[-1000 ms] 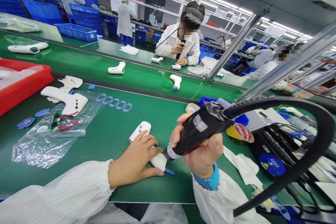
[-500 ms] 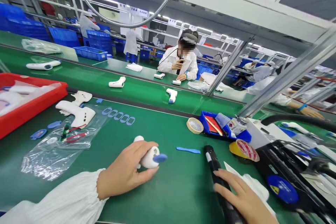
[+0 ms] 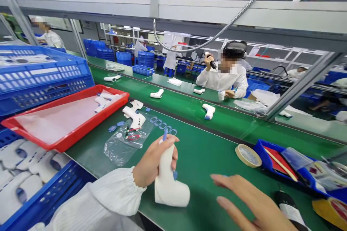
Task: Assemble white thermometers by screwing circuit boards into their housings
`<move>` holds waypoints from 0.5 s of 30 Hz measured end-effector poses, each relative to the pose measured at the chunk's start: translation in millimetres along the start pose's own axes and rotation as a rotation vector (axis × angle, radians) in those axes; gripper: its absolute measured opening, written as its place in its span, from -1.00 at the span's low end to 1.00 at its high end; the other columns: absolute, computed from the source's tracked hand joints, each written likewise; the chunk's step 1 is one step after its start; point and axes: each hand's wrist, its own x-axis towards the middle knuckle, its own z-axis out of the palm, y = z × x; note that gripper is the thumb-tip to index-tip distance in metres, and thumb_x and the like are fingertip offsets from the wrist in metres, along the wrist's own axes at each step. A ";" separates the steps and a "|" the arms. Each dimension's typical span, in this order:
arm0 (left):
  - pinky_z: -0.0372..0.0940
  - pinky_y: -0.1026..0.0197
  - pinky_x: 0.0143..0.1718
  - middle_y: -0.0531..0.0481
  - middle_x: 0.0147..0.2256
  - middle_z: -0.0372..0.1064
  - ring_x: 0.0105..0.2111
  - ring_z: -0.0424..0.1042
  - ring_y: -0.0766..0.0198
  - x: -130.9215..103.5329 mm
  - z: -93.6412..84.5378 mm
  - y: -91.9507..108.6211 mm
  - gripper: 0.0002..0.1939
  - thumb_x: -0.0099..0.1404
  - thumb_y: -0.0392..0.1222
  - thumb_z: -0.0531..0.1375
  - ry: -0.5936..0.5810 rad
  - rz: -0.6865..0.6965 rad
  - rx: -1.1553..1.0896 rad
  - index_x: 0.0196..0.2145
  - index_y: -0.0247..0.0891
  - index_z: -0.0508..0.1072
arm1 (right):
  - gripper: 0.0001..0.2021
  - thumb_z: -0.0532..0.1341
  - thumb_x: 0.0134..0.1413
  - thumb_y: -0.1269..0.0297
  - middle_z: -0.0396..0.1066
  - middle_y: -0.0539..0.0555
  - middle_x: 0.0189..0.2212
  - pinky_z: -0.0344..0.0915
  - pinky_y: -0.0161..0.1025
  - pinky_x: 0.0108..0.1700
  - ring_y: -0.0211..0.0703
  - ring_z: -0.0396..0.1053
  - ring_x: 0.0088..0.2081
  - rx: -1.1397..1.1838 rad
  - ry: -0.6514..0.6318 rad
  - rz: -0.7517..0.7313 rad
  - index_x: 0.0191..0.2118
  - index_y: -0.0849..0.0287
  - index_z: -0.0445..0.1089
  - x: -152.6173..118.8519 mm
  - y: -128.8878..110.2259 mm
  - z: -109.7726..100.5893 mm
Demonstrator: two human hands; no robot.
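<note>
My left hand (image 3: 158, 158) is wrapped round the handle of a white gun-shaped thermometer (image 3: 172, 191), its wide head pointing down and to the right. A blue trigger shows on its inner side, and a blue piece sticks up at the handle's end. My right hand (image 3: 244, 198) hovers over the green bench with fingers spread and nothing in them. To its right lies a black electric screwdriver (image 3: 290, 207), partly cut off by the frame. Beyond my left hand are white shell halves (image 3: 135, 117), a clear plastic bag (image 3: 121, 148) and several blue rings (image 3: 162, 125).
A red tray (image 3: 62, 146) and stacked blue crates (image 3: 46, 86) stand at left. A blue parts box (image 3: 260, 148) and tape roll (image 3: 248, 155) sit at right. White thermometers lie along the green conveyor (image 3: 181, 106); a co-worker (image 3: 227, 72) sits across it.
My right hand has let go of the screwdriver and moved left, opening. My left hand has turned the thermometer so its head points down. The view has swung left.
</note>
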 end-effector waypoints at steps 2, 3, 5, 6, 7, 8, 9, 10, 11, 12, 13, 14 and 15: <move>0.19 0.32 -0.53 0.15 -0.54 0.23 -0.62 0.23 0.42 -5.5 -3.0 2.6 -0.67 0.19 -0.07 0.14 -0.024 0.035 0.205 -0.11 -0.20 0.24 | -0.66 0.15 0.07 0.18 0.51 -0.03 -0.29 0.41 -0.45 -0.35 -0.24 0.48 -0.31 0.136 -0.074 0.113 0.01 -0.04 0.26 25.4 -19.9 8.4; 0.19 0.32 -0.50 0.15 -0.52 0.23 -0.59 0.24 0.42 -8.8 -3.9 4.0 -0.60 0.17 -0.10 0.17 -0.027 0.067 0.331 -0.04 -0.18 0.21 | -0.64 0.13 0.09 0.16 0.50 -0.02 -0.30 0.40 -0.44 -0.36 -0.25 0.47 -0.31 0.208 -0.119 0.163 0.04 -0.02 0.22 35.5 -27.5 12.9; 0.21 0.30 -0.45 0.14 -0.47 0.24 -0.54 0.27 0.39 -14.7 -5.0 6.6 -0.49 0.16 -0.14 0.18 -0.031 0.147 0.578 0.06 -0.14 0.15 | -0.62 0.08 0.12 0.11 0.48 -0.01 -0.33 0.38 -0.40 -0.36 -0.24 0.44 -0.33 0.344 -0.200 0.230 0.06 0.01 0.18 51.5 -39.2 21.5; 0.22 0.28 -0.43 0.12 -0.44 0.27 -0.50 0.30 0.36 -16.8 -5.7 7.5 -0.46 0.17 -0.14 0.16 -0.049 0.192 0.689 0.10 -0.12 0.11 | -0.63 0.06 0.12 0.07 0.46 -0.01 -0.35 0.36 -0.38 -0.37 -0.24 0.42 -0.36 0.398 -0.231 0.249 0.04 0.03 0.19 57.8 -43.7 25.4; 0.24 0.25 -0.39 0.09 -0.40 0.32 -0.45 0.34 0.30 -18.1 -6.4 7.9 -0.42 0.18 -0.14 0.15 -0.079 0.243 0.803 0.13 -0.11 0.06 | -0.64 0.04 0.13 0.05 0.45 -0.02 -0.38 0.34 -0.37 -0.39 -0.23 0.39 -0.39 0.439 -0.252 0.273 0.01 0.04 0.20 63.0 -47.3 28.9; 0.27 0.20 -0.35 0.04 -0.34 0.36 -0.39 0.38 0.23 -18.5 -7.4 7.8 -0.39 0.19 -0.13 0.14 -0.117 0.297 0.919 0.16 -0.11 0.01 | -0.66 0.02 0.13 0.03 0.42 -0.02 -0.40 0.32 -0.36 -0.41 -0.23 0.37 -0.41 0.471 -0.266 0.304 -0.03 0.06 0.21 67.2 -50.0 32.0; 0.28 0.14 -0.30 -0.01 -0.27 0.39 -0.33 0.40 0.16 -18.0 -8.4 7.1 -0.35 0.19 -0.14 0.13 -0.153 0.356 1.032 0.18 -0.12 -0.06 | -0.66 0.01 0.14 0.02 0.40 -0.02 -0.42 0.31 -0.35 -0.40 -0.23 0.34 -0.42 0.499 -0.272 0.337 -0.06 0.07 0.22 70.3 -51.7 34.9; 0.29 0.08 -0.27 -0.07 -0.20 0.39 -0.27 0.41 0.09 -16.8 -9.4 5.7 -0.31 0.20 -0.15 0.12 -0.183 0.415 1.136 0.20 -0.13 -0.13 | -0.67 0.00 0.14 0.01 0.38 -0.02 -0.44 0.30 -0.33 -0.38 -0.22 0.32 -0.43 0.526 -0.277 0.371 -0.07 0.08 0.22 72.3 -52.1 37.5; 0.30 0.03 -0.25 -0.11 -0.16 0.38 -0.23 0.40 0.03 -15.1 -10.3 3.7 -0.26 0.19 -0.18 0.11 -0.201 0.470 1.226 0.22 -0.14 -0.21 | -0.66 -0.01 0.14 0.01 0.36 -0.02 -0.45 0.31 -0.31 -0.35 -0.22 0.31 -0.43 0.557 -0.283 0.402 -0.06 0.08 0.22 73.6 -51.4 40.2; 0.30 -0.01 -0.25 -0.14 -0.15 0.37 -0.22 0.40 0.00 -13.0 -11.0 1.1 -0.21 0.18 -0.21 0.11 -0.211 0.513 1.297 0.23 -0.15 -0.30 | -0.64 0.00 0.14 0.01 0.35 -0.02 -0.46 0.31 -0.28 -0.31 -0.21 0.31 -0.42 0.597 -0.292 0.429 -0.04 0.09 0.21 74.2 -49.5 42.9; 0.32 -0.03 -0.27 -0.16 -0.14 0.36 -0.23 0.41 -0.01 -10.6 -11.5 -2.0 -0.15 0.15 -0.23 0.11 -0.213 0.537 1.343 0.23 -0.16 -0.37 | -0.61 0.01 0.13 0.00 0.35 -0.01 -0.46 0.32 -0.25 -0.27 -0.19 0.31 -0.41 0.643 -0.303 0.453 0.00 0.09 0.19 74.5 -46.7 45.6; 0.34 -0.03 -0.31 -0.17 -0.15 0.34 -0.26 0.42 -0.01 -8.1 -11.9 -5.7 -0.08 0.12 -0.24 0.13 -0.218 0.543 1.366 0.22 -0.16 -0.45 | -0.57 0.02 0.12 -0.01 0.35 0.00 -0.45 0.32 -0.21 -0.24 -0.18 0.32 -0.40 0.694 -0.317 0.476 0.04 0.10 0.17 74.7 -43.2 48.4; 0.36 -0.01 -0.36 -0.19 -0.13 0.31 -0.28 0.42 -0.01 -5.6 -12.2 -9.8 0.00 0.07 -0.24 0.16 -0.218 0.543 1.371 0.22 -0.17 -0.50 | -0.51 0.04 0.10 -0.03 0.35 0.01 -0.44 0.32 -0.18 -0.21 -0.16 0.33 -0.38 0.747 -0.333 0.505 0.09 0.11 0.14 75.0 -39.4 50.9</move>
